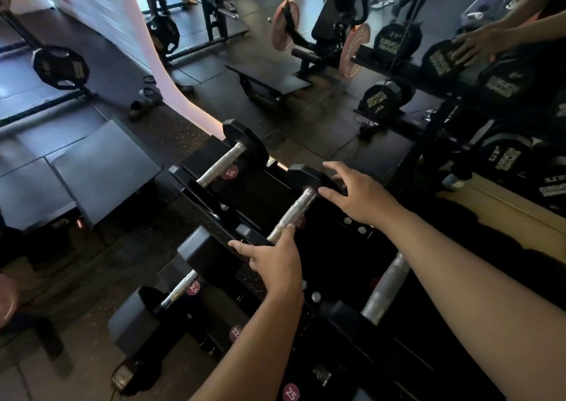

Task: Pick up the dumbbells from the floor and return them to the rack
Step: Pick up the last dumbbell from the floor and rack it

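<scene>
A black hex dumbbell (294, 211) with a silver handle lies across the top tier of the black rack (269, 186). My left hand (274, 261) covers its near head, with the index finger along the handle. My right hand (360, 200) has its fingers spread, and thumb and fingertips touch the far head. A second dumbbell (228, 159) sits on the same tier to the left. On the lower tier lie a dumbbell marked 2.5 (183, 287) and, to the right, another silver-handled dumbbell (386, 289).
A mirror (490, 201) on the right reflects a rack of big dumbbells and a hand. Grey padded benches (101, 168) stand left of the rack. A plate-loaded machine (321, 42) and barbell plates (61, 67) are further back on the rubber floor.
</scene>
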`<state>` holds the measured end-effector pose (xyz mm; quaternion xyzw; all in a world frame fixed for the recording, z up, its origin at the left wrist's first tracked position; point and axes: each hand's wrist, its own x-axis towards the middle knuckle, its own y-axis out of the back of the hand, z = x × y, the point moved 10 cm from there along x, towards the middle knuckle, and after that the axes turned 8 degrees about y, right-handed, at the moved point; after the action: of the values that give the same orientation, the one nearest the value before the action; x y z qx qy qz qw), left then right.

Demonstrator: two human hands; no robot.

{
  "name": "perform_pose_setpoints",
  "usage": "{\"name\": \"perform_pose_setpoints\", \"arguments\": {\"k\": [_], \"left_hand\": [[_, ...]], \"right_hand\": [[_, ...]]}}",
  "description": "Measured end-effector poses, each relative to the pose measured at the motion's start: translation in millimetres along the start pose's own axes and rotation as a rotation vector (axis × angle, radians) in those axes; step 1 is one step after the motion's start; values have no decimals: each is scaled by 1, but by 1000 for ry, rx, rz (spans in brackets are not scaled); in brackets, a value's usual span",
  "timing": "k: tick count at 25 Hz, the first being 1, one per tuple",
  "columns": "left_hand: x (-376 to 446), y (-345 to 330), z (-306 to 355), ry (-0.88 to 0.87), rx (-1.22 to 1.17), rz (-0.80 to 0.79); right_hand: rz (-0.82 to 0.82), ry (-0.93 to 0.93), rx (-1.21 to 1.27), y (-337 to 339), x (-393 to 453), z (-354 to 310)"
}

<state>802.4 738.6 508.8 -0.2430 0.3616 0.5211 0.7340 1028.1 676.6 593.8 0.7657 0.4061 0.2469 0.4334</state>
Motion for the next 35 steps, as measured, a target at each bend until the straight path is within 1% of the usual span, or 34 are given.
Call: {"name": "perform_pose_setpoints", "arguments": {"k": [3, 7, 9, 11, 13, 15, 17, 25, 30, 35], "left_hand": [[-19, -11, -14, -18, 39, 21], [-46, -23, -57, 20, 159, 10], [-58, -28, -82, 41, 217, -10], [-64, -31, -104, 54, 253, -32], [-66, -33, -113, 18, 271, -51], [-67, -33, -113, -16, 271, -62], [-68, -33, -113, 2, 260, -62], [-69, -33, -116, 35, 294, -118], [-70, -33, -117, 15, 288, -114], [-69, -33, -116, 13, 272, -109]], "right_hand": [[63, -28, -23, 22, -36, 17], [116, -66, -73, 49, -92, 44], [109, -106, -82, 54, -119, 55], [67, -146, -86, 47, -137, 62], [48, -170, -67, 40, -149, 65], [71, -171, -28, 39, -151, 65], [75, -165, -13, 39, -149, 65], [105, -84, -78, 38, -151, 56], [94, -47, -78, 37, -151, 59], [79, -66, -82, 35, -152, 59]]}}
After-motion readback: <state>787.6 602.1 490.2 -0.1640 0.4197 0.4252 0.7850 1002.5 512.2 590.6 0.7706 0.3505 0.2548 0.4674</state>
